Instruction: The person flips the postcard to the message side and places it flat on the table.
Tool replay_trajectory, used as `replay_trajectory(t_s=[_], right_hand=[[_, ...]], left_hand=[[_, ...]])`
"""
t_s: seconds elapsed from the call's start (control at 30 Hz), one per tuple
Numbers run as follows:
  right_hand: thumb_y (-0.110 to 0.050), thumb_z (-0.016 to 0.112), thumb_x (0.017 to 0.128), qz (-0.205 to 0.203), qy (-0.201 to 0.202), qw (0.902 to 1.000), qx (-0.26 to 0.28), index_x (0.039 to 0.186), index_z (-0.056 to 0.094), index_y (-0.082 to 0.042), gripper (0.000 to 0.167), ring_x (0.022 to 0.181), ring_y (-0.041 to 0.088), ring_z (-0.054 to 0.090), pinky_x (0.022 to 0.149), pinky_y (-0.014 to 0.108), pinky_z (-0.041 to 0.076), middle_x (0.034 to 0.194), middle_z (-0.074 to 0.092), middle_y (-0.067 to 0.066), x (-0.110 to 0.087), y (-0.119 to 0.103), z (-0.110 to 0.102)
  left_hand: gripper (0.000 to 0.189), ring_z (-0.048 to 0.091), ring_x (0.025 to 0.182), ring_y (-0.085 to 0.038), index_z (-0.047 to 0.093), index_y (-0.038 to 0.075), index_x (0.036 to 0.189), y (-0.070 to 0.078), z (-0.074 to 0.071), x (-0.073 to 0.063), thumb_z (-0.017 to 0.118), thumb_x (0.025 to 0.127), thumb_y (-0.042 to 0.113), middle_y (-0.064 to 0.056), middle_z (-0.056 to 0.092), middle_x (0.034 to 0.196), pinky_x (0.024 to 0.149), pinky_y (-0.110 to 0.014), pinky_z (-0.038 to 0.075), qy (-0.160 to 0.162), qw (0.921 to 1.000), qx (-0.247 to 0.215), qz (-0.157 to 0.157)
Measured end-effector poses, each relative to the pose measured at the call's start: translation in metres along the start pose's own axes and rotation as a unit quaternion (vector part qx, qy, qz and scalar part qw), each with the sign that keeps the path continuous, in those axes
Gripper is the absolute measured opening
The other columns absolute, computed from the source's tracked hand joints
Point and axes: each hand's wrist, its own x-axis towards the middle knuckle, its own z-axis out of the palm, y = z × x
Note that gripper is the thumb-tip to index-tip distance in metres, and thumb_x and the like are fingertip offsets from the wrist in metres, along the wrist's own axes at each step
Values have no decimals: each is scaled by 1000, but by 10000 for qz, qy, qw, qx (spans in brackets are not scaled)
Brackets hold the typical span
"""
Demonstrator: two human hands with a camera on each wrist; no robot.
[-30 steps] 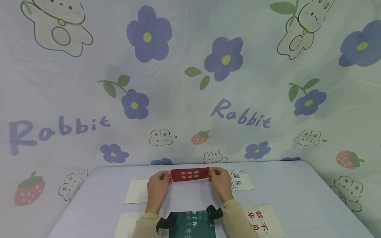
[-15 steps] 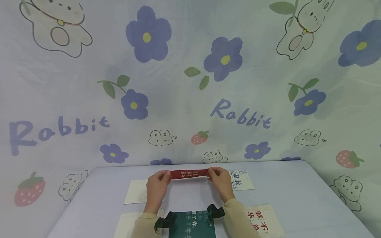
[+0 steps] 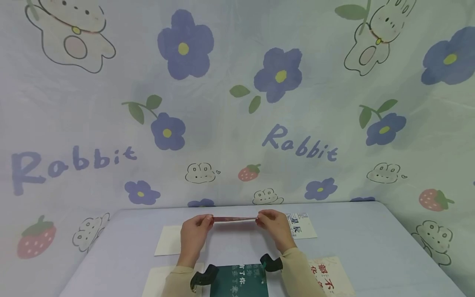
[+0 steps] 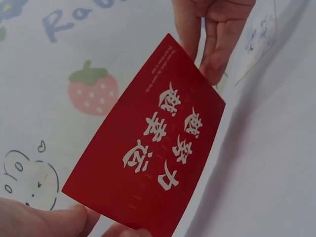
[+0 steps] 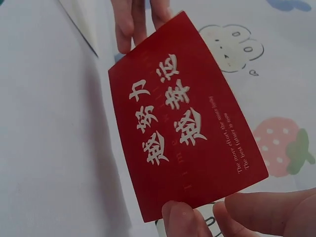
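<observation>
In the head view's lower centre, the red card is spanning the gap between the left hand and right hand, each pinching one short end; its long axis is running side to side, neither hand lying nearer.

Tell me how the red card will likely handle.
The red card is probably springy rather than floppy: it spans from the left hand to the right hand with only a slight bow. It is likely light, as pinches at opposite edges support it. A thin sheet, it would probably slide, not roll, if laid down and pushed.
</observation>
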Motion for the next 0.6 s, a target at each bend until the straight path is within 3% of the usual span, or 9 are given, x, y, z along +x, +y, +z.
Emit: replay_trajectory(t_s=[0.27, 0.6], right_hand=[[-5, 67, 94, -5, -93, 9999, 91, 118, 64, 13, 29, 93, 28, 73, 84, 36, 59, 110, 68, 26, -2, -3, -5], [-3, 71, 89, -42, 136, 9991, -399, 114, 68, 7, 26, 91, 22, 69, 80, 34, 60, 106, 71, 15, -2, -3, -4]], left_hand=[[24, 74, 97, -28, 72, -8, 112, -1, -2, -1, 66, 98, 11, -20, 73, 105, 84, -31, 57, -282, 9984, -489, -21], [25, 73, 97, -29, 71, -8, 115, 1, -4, 0, 67, 97, 9, -23, 71, 111, 82, -28, 57, -361, 9978, -536, -173]])
